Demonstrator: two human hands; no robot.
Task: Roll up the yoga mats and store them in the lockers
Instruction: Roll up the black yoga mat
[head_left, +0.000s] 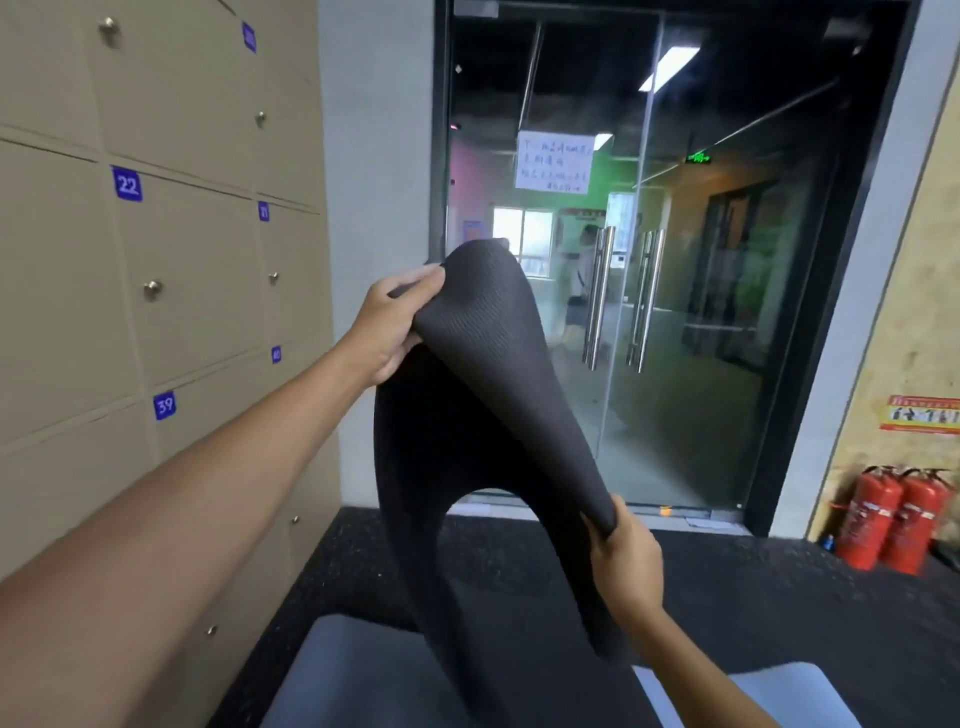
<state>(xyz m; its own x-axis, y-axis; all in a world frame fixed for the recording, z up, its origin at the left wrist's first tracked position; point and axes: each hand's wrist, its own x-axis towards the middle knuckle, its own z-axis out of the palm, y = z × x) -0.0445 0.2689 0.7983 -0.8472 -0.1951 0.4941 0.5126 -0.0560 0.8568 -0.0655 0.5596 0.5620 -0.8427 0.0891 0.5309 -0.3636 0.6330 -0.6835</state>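
Plainly, head view: you have the dark yoga mat (483, 374) lifted off the floor and draped in an arch in front of you, its lower part trailing down to the floor.
Left hand: your left hand (392, 325) is raised high, fingers and thumb pinching the mat's top edge.
Right hand: your right hand (621, 551) sits lower and nearer you, curled round the opposite edge.
Feel: judge it soft and floppy; it sags between your hands and holds no shape of its own. The ribbed face looks grippy, so slipping seems unlikely.
Weight: probably light to moderate, awkward more from length than mass.
Where to hold: take it at one short end with both hands spread across the width, so the roll starts straight.
Lockers: the numbered lockers (171, 249) stand closed to your left.
Other mats: pale grey mats (343, 670) lie on the floor below.
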